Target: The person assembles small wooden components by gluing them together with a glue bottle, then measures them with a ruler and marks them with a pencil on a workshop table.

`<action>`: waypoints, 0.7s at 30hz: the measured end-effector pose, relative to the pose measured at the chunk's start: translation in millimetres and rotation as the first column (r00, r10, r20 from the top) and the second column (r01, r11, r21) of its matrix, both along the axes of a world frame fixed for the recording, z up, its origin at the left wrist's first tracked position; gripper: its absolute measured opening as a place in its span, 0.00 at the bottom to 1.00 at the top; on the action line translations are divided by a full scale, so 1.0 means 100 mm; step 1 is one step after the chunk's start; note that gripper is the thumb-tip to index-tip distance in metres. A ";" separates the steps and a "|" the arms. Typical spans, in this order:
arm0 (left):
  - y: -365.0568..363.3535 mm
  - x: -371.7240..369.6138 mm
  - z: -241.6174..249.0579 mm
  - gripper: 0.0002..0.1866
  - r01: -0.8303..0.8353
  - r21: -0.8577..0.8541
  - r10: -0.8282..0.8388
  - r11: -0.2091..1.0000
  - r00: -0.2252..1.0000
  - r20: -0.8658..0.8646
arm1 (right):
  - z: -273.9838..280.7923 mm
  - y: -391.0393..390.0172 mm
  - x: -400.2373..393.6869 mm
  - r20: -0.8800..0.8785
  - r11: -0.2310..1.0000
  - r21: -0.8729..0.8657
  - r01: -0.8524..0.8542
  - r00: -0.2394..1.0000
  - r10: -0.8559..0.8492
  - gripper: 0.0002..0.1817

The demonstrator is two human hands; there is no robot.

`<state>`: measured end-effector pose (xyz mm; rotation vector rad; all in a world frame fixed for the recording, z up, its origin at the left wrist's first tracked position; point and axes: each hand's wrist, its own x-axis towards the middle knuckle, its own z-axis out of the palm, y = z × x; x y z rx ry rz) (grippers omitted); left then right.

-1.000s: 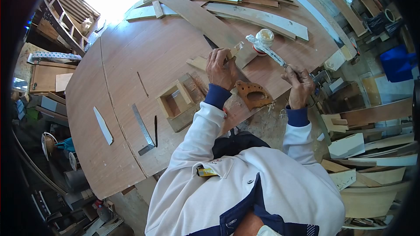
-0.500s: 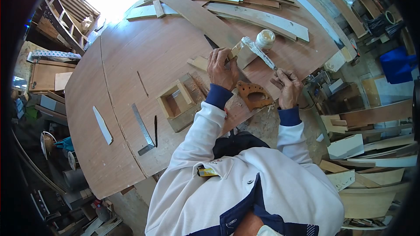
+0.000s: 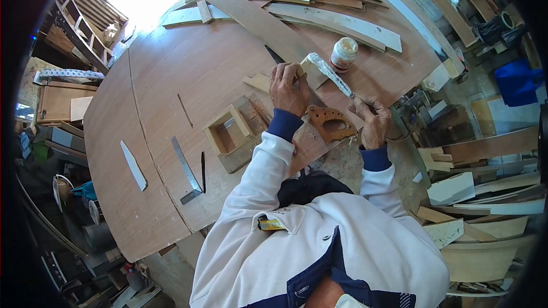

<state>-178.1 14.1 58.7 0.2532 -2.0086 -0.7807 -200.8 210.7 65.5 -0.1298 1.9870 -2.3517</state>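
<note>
My left hand (image 3: 287, 88) grips a small pale wood piece (image 3: 303, 69) and holds it on the brown tabletop (image 3: 171, 63). My right hand (image 3: 371, 118) holds a glue-caked stick (image 3: 330, 75) whose white tip touches that wood piece. A white glue jar (image 3: 343, 54) stands just beyond the stick. A brown cut-out wooden shape (image 3: 331, 122) lies between my two hands. A small open wooden box frame (image 3: 228, 130) sits left of my left forearm.
A steel square (image 3: 187, 169), a dark pencil-like tool (image 3: 203, 170) and a white sliver (image 3: 134, 164) lie on the table's left part. Long planks (image 3: 319, 17) are piled at the far edge. Offcuts and boards (image 3: 485, 205) crowd the floor at right.
My right hand has moved left and nearer to me, swinging the stick's tip from over the glue jar onto the wood piece in my left hand. The left hand stayed put.
</note>
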 end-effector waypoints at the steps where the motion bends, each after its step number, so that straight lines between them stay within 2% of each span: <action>1: 0.00 0.00 0.00 0.12 0.001 0.000 -0.001 1.000 1.000 0.000 | 0.01 0.00 0.01 0.000 1.000 0.000 0.001 1.000 -0.001 0.03; 4: 0.00 0.00 -0.02 0.12 -0.021 -0.032 0.021 0.999 1.000 0.003 | 0.09 0.00 0.06 0.022 1.000 -0.031 -0.002 1.000 0.003 0.02; 7: 0.02 0.01 -0.03 0.12 -0.011 0.022 0.010 1.000 1.000 0.024 | 0.10 0.00 0.08 0.027 0.996 -0.092 0.008 1.000 -0.005 0.02; 9: 0.02 0.04 -0.02 0.13 0.023 0.144 -0.029 0.989 0.999 0.035 | 0.04 0.02 0.02 0.064 0.979 -0.202 0.039 0.998 -0.026 0.02; 10: 0.03 0.05 -0.01 0.13 0.025 0.143 -0.031 0.989 0.999 0.035 | 0.02 0.03 0.01 0.064 0.978 -0.204 0.041 0.998 -0.028 0.02; 12: 0.04 0.08 0.00 0.11 0.140 0.473 -0.203 0.870 0.975 0.086 | 0.00 0.04 -0.01 0.138 0.966 -0.251 0.063 0.990 -0.029 0.02; 13: 0.02 0.08 -0.03 0.11 0.139 0.471 -0.203 0.871 0.975 0.087 | -0.02 0.04 -0.02 0.139 0.966 -0.253 0.063 0.990 -0.028 0.02; 14: -0.02 0.07 -0.08 0.10 0.251 0.746 -0.331 0.617 0.943 -0.044 | -0.05 0.05 -0.03 0.170 0.955 -0.290 0.067 0.985 -0.018 0.02; 15: -0.05 0.08 -0.06 0.09 0.332 0.904 -0.398 0.268 0.893 -0.210 | -0.06 0.05 -0.04 0.200 0.942 -0.327 0.073 0.980 -0.007 0.01; 16: -0.06 0.08 -0.05 0.09 0.333 0.903 -0.398 0.271 0.893 -0.210 | -0.08 0.05 -0.05 0.199 0.941 -0.330 0.073 0.980 -0.006 0.01; 18: -0.06 0.11 -0.03 0.13 0.378 0.905 -0.297 -0.192 0.857 -0.421 | -0.11 0.05 -0.04 0.192 0.936 -0.352 0.025 0.980 0.046 0.01; 19: -0.07 0.14 -0.03 0.13 0.376 0.906 -0.298 -0.192 0.858 -0.419 | -0.12 0.04 -0.03 0.194 0.936 -0.352 0.026 0.980 0.046 0.01; 21: -0.10 0.16 -0.05 0.15 0.376 0.864 -0.282 -0.335 0.835 -0.472 | -0.14 0.01 -0.03 0.191 0.924 -0.382 0.003 0.979 0.076 0.01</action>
